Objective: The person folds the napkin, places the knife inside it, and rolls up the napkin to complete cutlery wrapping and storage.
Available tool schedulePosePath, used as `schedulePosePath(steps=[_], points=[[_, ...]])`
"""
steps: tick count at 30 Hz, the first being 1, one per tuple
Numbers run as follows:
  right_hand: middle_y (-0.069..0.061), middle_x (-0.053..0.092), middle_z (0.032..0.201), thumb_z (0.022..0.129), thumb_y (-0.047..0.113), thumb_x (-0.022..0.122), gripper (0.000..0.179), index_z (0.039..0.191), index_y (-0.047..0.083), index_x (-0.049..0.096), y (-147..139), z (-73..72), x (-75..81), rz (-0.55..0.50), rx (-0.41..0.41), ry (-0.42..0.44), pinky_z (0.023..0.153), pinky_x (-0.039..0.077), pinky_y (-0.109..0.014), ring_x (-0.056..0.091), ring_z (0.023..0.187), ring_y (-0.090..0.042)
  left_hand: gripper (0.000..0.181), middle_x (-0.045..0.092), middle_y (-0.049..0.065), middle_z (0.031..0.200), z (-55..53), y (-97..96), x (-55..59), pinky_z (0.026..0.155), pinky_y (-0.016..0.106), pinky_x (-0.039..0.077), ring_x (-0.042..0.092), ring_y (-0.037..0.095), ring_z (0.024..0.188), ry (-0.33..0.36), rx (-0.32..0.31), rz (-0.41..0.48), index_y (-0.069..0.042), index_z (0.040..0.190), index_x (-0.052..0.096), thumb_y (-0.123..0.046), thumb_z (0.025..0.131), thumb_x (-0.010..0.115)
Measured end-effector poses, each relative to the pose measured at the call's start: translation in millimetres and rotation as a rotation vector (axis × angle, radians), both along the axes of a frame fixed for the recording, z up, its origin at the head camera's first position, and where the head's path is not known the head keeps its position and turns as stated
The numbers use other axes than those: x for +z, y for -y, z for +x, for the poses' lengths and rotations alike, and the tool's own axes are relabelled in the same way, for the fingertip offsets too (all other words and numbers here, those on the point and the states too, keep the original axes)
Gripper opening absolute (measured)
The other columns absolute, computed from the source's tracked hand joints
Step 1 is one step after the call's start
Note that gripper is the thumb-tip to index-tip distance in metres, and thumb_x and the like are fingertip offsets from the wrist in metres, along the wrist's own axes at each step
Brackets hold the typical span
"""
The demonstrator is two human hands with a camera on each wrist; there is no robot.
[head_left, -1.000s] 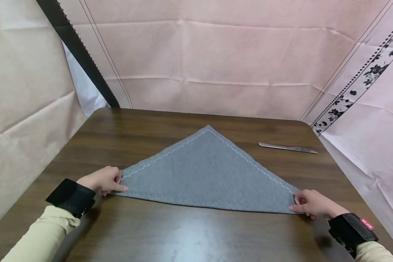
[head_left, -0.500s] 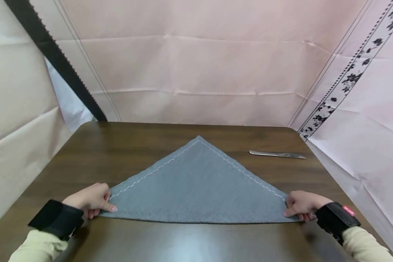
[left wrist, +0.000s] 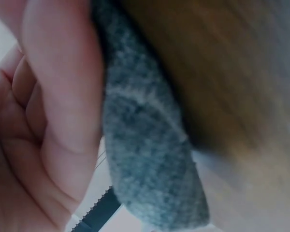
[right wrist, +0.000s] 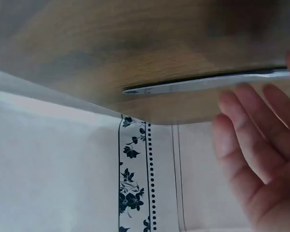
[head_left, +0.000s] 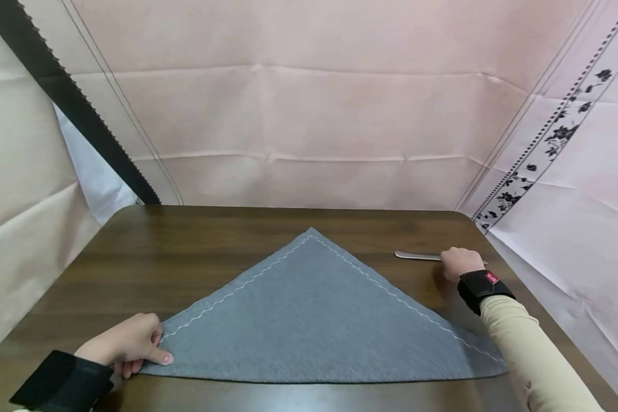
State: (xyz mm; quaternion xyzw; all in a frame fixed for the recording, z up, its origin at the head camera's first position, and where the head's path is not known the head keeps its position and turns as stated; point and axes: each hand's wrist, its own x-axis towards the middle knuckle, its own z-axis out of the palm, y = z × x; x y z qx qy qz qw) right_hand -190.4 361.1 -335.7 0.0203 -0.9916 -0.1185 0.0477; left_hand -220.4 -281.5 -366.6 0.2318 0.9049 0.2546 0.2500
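Note:
A grey-blue cloth napkin (head_left: 309,320) with white stitching lies folded into a triangle, its point toward the far side. My left hand (head_left: 129,346) pinches its left corner, and in the left wrist view the cloth (left wrist: 140,135) sticks out beside the fingers. Farther back on the right, my right hand (head_left: 460,263) is over a silver table knife (head_left: 417,256), covering much of it in the head view. From the right wrist, the fingers (right wrist: 251,130) look loosely extended beside the knife (right wrist: 183,86); the thumb is mostly cut off at the edge, near the handle.
The brown wooden table (head_left: 211,246) has rounded far corners. Pale hanging cloth (head_left: 298,114) encloses the back and sides, with a black band (head_left: 72,97) at left and a floral strip (head_left: 551,143) at right.
My right hand has let go of the napkin's right corner and moved back to the knife. My left hand still holds its corner. The head view has shifted, so the table appears lower.

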Motion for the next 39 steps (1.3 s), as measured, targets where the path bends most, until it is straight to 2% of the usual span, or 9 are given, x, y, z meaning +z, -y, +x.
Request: schedulePosePath(steps=[4, 10, 15, 19, 25, 31, 34, 39], points=[[-0.010, 0.058, 0.063, 0.064, -0.004, 0.062, 0.013, 0.062, 0.007, 0.055, -8, 8.5, -3.8, 0.051, 0.050, -0.084, 0.048, 0.046, -0.047, 0.056, 0.057, -0.029, 0.047, 0.048, 0.000, 0.039, -0.4, -12.6, 2.3, 0.031, 0.028, 0.041, 0.046, 0.011, 0.030, -0.004, -0.010, 0.004, -0.007, 0.055, 0.048, -0.044, 0.065, 0.075], [-0.007, 0.054, 0.055, 0.058, -0.009, 0.064, 0.023, 0.055, 0.009, 0.052, -20, 21.5, -9.2, 0.089, 0.101, -0.104, 0.044, 0.046, -0.046, 0.052, 0.048, -0.026, 0.047, 0.047, 0.001, 0.038, -0.8, -24.8, 3.5, 0.030, 0.028, 0.041, 0.044, 0.010, 0.029, -0.015, -0.018, -0.008, -0.006, 0.055, 0.049, -0.043, 0.063, 0.077], [-0.007, 0.054, 0.055, 0.055, -0.010, 0.065, 0.024, 0.054, 0.010, 0.050, -24, 18.7, -10.0, 0.070, 0.142, -0.080, 0.046, 0.047, -0.045, 0.053, 0.049, -0.027, 0.046, 0.047, 0.000, 0.038, 1.4, -19.9, 4.2, 0.030, 0.027, 0.040, 0.045, 0.010, 0.029, -0.027, -0.016, -0.003, -0.007, 0.055, 0.049, -0.042, 0.064, 0.077], [-0.007, 0.054, 0.057, 0.054, -0.007, 0.068, 0.023, 0.057, 0.008, 0.051, -26, 20.7, -11.7, 0.045, 0.125, -0.030, 0.048, 0.047, -0.045, 0.053, 0.051, -0.027, 0.046, 0.048, 0.001, 0.039, 3.7, -17.9, 4.9, 0.031, 0.027, 0.041, 0.046, 0.011, 0.030, -0.021, 0.010, -0.020, -0.007, 0.055, 0.049, -0.042, 0.063, 0.077], [-0.015, 0.057, 0.063, 0.065, -0.009, 0.059, 0.015, 0.062, 0.005, 0.053, -25, 30.1, -21.9, -0.022, 0.087, -0.046, 0.052, 0.047, -0.048, 0.056, 0.056, -0.034, 0.044, 0.049, 0.002, 0.040, 5.3, -19.9, 4.1, 0.032, 0.027, 0.041, 0.046, 0.011, 0.030, -0.025, 0.053, -0.069, -0.006, 0.055, 0.049, -0.039, 0.062, 0.078], [-0.014, 0.056, 0.064, 0.074, -0.008, 0.051, 0.011, 0.077, 0.003, 0.053, -11, 32.7, -20.1, -0.105, 0.049, -0.074, 0.051, 0.046, -0.048, 0.056, 0.057, -0.033, 0.044, 0.049, 0.001, 0.040, 3.0, -13.9, 2.8, 0.032, 0.026, 0.042, 0.047, 0.011, 0.031, -0.019, 0.018, -0.040, -0.007, 0.055, 0.050, -0.040, 0.064, 0.077], [-0.012, 0.054, 0.062, 0.077, -0.007, 0.050, 0.012, 0.085, 0.002, 0.051, 4, 30.7, -19.6, -0.140, 0.070, -0.094, 0.049, 0.046, -0.048, 0.056, 0.056, -0.031, 0.044, 0.048, 0.001, 0.040, 1.8, -8.3, 3.8, 0.033, 0.026, 0.041, 0.046, 0.011, 0.030, -0.015, 0.014, -0.024, -0.007, 0.055, 0.049, -0.040, 0.065, 0.077], [-0.006, 0.055, 0.067, 0.080, -0.001, 0.058, 0.006, 0.085, 0.002, 0.056, 26, 29.3, -21.4, -0.329, 0.158, -0.142, 0.055, 0.044, -0.043, 0.053, 0.060, -0.023, 0.044, 0.047, 0.000, 0.040, -0.4, -2.7, 3.6, 0.033, 0.027, 0.042, 0.045, 0.011, 0.030, -0.032, 0.016, -0.027, -0.008, 0.054, 0.048, -0.040, 0.065, 0.076]])
